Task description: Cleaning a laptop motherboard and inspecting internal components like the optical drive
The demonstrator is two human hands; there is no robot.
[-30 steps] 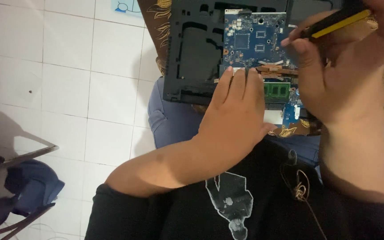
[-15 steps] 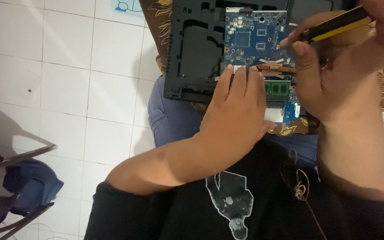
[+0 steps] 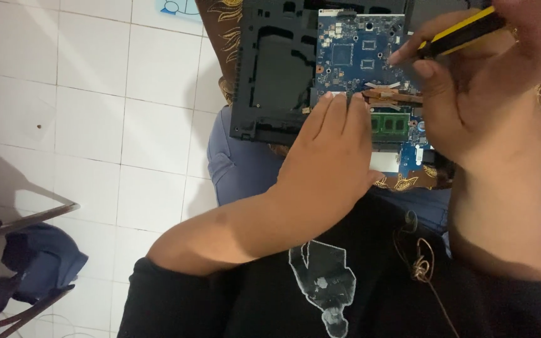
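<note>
An opened black laptop base (image 3: 270, 81) rests on my lap over a brown patterned cloth (image 3: 223, 28). Its blue circuit board (image 3: 352, 53) is exposed, with a green memory module (image 3: 388, 123) and a copper heat pipe (image 3: 392, 96) below it. My left hand (image 3: 330, 153) lies flat on the near edge of the base, fingers together, touching the board's lower edge. My right hand (image 3: 483, 87) grips a yellow and black screwdriver (image 3: 461, 31), whose tip end points at the board's right side; the tip is hidden behind my fingers.
White floor tiles (image 3: 89, 125) fill the left side. A blue cloth bundle (image 3: 42, 260) and a metal chair frame (image 3: 26, 216) sit at the lower left. A brown cord (image 3: 417, 266) hangs on my black shirt.
My right hand with the screwdriver has shifted slightly; the laptop base and left hand stay almost where they were.
</note>
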